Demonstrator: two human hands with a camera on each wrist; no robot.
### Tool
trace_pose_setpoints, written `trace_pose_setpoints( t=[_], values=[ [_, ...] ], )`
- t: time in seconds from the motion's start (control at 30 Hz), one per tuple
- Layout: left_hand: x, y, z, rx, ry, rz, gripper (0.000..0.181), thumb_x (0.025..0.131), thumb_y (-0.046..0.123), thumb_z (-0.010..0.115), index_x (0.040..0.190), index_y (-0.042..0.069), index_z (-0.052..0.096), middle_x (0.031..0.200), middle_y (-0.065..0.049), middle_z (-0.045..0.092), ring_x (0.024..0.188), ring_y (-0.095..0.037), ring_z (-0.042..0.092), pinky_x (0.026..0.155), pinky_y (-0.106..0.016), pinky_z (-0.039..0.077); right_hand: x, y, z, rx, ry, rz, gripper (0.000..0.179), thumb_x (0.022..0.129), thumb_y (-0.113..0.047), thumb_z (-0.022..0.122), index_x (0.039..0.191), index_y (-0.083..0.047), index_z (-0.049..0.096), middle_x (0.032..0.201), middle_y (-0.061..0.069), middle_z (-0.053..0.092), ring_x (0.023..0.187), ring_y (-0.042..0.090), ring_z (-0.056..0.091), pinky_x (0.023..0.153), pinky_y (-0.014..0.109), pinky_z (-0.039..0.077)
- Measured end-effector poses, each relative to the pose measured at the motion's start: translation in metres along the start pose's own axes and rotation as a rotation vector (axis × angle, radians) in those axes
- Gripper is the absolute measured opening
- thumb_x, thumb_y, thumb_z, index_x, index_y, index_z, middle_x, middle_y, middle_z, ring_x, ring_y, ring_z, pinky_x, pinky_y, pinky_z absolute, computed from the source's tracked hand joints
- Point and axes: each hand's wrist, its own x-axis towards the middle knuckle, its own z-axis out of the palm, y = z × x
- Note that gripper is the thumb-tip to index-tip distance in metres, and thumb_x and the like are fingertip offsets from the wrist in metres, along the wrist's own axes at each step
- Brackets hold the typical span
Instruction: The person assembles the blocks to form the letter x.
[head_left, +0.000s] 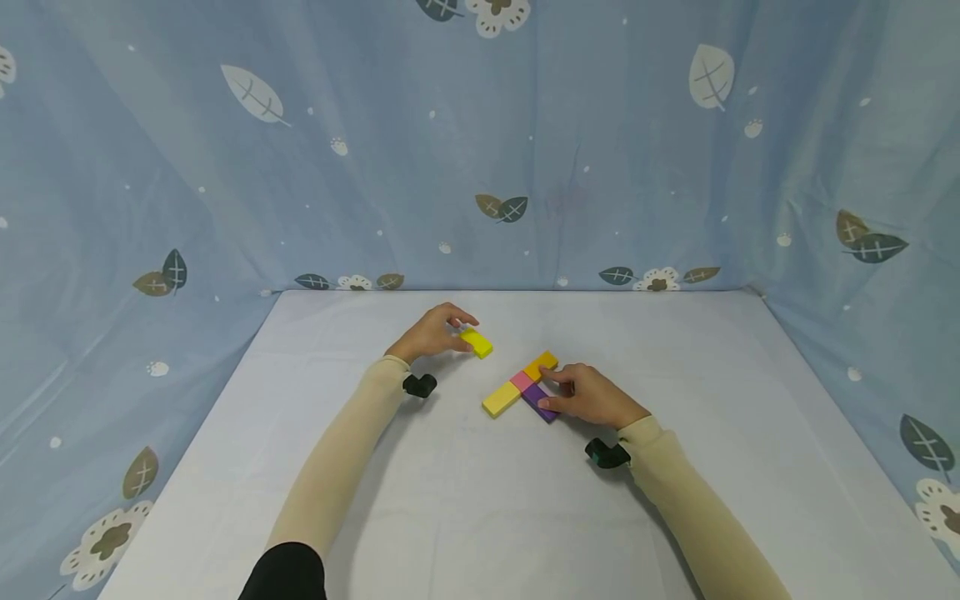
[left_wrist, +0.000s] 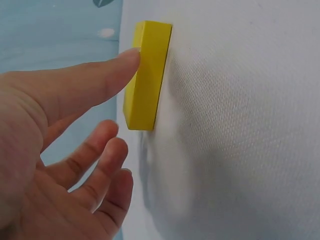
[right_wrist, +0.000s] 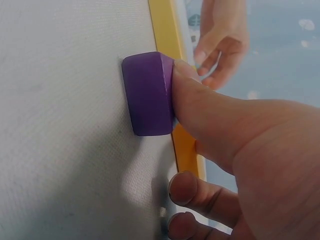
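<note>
On the white table, my left hand [head_left: 435, 331] holds a bright yellow block [head_left: 477, 342]. In the left wrist view its thumb lies on the edge of that yellow block [left_wrist: 150, 75]; the index fingertip is hidden there. My right hand [head_left: 592, 396] is at a purple block [head_left: 538, 402], thumb on it and index finger by the neighbouring orange block [head_left: 542, 364]. The right wrist view shows the thumb against the purple block [right_wrist: 147, 95], with the index fingertip hidden. A pink square piece [head_left: 521, 381] sits between the orange block and a paler yellow block [head_left: 501, 400], forming a slanted row.
The white-covered table [head_left: 480, 517] ends at a blue curtain [head_left: 420, 167] printed with leaves and flowers, which hangs behind it and at both sides. A small black device sits at each wrist.
</note>
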Motion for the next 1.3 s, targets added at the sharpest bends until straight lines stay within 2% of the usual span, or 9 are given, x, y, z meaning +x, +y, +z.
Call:
trace_pose_setpoints(
  t=[0.3, 0.47, 0.57, 0.77, 0.93, 1.3],
  values=[
    [-0.0005, -0.0002, 0.0023, -0.008, -0.019, -0.035, 0.048, 0.086, 0.013, 0.084, 0.132, 0.013, 0.070, 0.138, -0.010, 0.058, 0.123, -0.031, 0.054, 0.107, -0.046, 0.048, 0.0015, 0.0027, 0.0011, -0.001, 0.000, -0.017, 0.064, 0.091, -0.031, 0.081, 0.145, -0.006, 0.058, 0.076, 0.002, 0.051, 0.074, 0.017, 0.046, 0.058, 0.023, 0.034],
    [0.0011, -0.0012, 0.0031, -0.019, -0.060, -0.042, 0.048, 0.086, 0.013, 0.084, 0.132, 0.014, 0.070, 0.130, -0.009, 0.059, 0.114, -0.026, 0.052, 0.096, -0.037, 0.047, 0.0010, 0.0017, 0.0013, 0.005, -0.001, -0.007, 0.065, 0.090, -0.031, 0.081, 0.146, -0.006, 0.057, 0.076, 0.003, 0.050, 0.073, 0.017, 0.045, 0.057, 0.022, 0.033],
    [0.0020, -0.0014, 0.0036, -0.004, -0.079, -0.026, 0.047, 0.086, 0.013, 0.084, 0.131, 0.013, 0.071, 0.130, -0.010, 0.060, 0.110, -0.026, 0.051, 0.094, -0.036, 0.047, 0.0004, 0.0006, 0.0011, -0.002, 0.000, 0.003, 0.065, 0.090, -0.031, 0.081, 0.146, -0.006, 0.057, 0.076, 0.003, 0.050, 0.073, 0.017, 0.045, 0.057, 0.022, 0.033],
    [0.0043, -0.0008, 0.0056, 0.029, -0.115, 0.051, 0.047, 0.086, 0.012, 0.084, 0.131, 0.010, 0.071, 0.138, -0.012, 0.059, 0.120, -0.030, 0.056, 0.110, -0.045, 0.049, -0.0005, -0.0008, 0.0013, -0.015, 0.005, 0.006, 0.065, 0.090, -0.030, 0.081, 0.145, -0.006, 0.057, 0.076, 0.003, 0.052, 0.074, 0.017, 0.045, 0.058, 0.022, 0.034],
    [0.0060, -0.0011, 0.0064, 0.075, -0.126, 0.113, 0.045, 0.087, 0.013, 0.084, 0.130, 0.008, 0.072, 0.133, -0.014, 0.060, 0.120, -0.030, 0.057, 0.110, -0.045, 0.049, -0.0003, -0.0003, 0.0015, -0.013, 0.009, 0.003, 0.065, 0.090, -0.030, 0.081, 0.146, -0.006, 0.057, 0.076, 0.003, 0.051, 0.074, 0.017, 0.045, 0.058, 0.022, 0.034],
    [0.0061, 0.0036, 0.0063, 0.125, -0.127, 0.116, 0.036, 0.087, 0.015, 0.084, 0.122, 0.008, 0.075, 0.125, -0.008, 0.065, 0.108, -0.026, 0.058, 0.103, -0.040, 0.052, 0.0006, 0.0008, 0.0017, -0.016, 0.013, -0.001, 0.064, 0.090, -0.029, 0.081, 0.145, -0.006, 0.058, 0.076, 0.003, 0.052, 0.073, 0.017, 0.045, 0.058, 0.022, 0.034]
  ],
)
